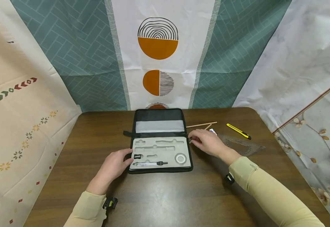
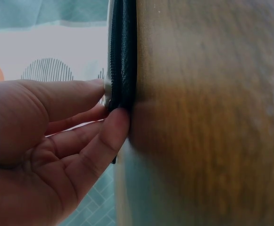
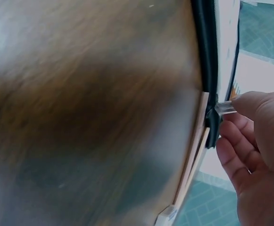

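Note:
An open black zip case [image 1: 160,170] lies on the table, with a pale moulded tray [image 1: 165,156] in its near half. In the tray are a silver and black drawing compass [image 1: 149,163], a small black piece [image 1: 137,156] and a round white disc-like piece [image 1: 180,158]; other recesses hold nothing. My left hand [image 1: 112,167] grips the case's left edge, thumb on top and a fingertip against the zip side [image 2: 122,61]. At the case's right edge, my right hand [image 1: 209,143] pinches a small clear piece [image 3: 225,108] whose kind I cannot tell.
Right of the case lie a thin wooden stick [image 1: 202,124], another stick [image 1: 208,126] and a small white block [image 1: 213,131]. Farther right are a clear set square [image 1: 251,147], partly behind my right hand, and a yellow utility knife [image 1: 238,131]. Patterned cloths hang around the table.

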Available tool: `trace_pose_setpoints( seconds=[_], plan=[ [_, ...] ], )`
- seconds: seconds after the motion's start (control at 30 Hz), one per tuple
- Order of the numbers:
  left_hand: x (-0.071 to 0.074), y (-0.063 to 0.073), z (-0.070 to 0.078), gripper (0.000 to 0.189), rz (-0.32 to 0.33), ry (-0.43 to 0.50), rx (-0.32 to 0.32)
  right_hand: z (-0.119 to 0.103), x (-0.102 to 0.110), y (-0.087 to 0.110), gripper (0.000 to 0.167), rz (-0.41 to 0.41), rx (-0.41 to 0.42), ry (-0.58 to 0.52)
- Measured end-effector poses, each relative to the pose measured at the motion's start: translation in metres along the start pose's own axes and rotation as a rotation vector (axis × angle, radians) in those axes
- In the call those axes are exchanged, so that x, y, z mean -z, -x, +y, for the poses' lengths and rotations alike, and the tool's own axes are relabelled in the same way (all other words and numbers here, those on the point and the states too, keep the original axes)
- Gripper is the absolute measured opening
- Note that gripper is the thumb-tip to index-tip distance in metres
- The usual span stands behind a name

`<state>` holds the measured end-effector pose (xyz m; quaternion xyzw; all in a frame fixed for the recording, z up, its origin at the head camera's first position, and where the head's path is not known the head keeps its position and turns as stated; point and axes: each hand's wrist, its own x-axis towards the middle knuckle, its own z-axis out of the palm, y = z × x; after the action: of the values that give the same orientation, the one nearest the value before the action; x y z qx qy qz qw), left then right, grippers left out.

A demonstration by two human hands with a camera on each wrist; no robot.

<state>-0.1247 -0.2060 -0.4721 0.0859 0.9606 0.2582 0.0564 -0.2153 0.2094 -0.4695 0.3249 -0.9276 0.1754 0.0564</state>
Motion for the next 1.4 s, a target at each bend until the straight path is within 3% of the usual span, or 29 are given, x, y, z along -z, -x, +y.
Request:
trace_pose_setpoints(
  seconds=[0.17,0.37,0.63,0.97,1.4],
  plan=[
    [0.001,0.000,0.000,0.042,0.003,-0.003,-0.004,-0.009,0.003,-0.005,0.018,0.020,-0.012,-0.028],
    [0.000,-0.001,-0.001,0.043,0.002,-0.003,-0.003,-0.026,0.005,-0.012,0.019,0.045,0.031,-0.087],
    [0.000,-0.001,0.000,0.044,0.005,-0.001,-0.002,-0.046,-0.001,-0.025,0.007,0.040,0.031,-0.126],
    [0.000,0.000,0.001,0.044,0.005,0.000,-0.001,-0.062,-0.009,-0.035,0.015,0.037,0.036,-0.100],
    [0.001,0.001,0.002,0.043,0.006,0.001,0.009,-0.078,-0.017,-0.042,0.012,0.010,0.032,-0.205]
  ],
)
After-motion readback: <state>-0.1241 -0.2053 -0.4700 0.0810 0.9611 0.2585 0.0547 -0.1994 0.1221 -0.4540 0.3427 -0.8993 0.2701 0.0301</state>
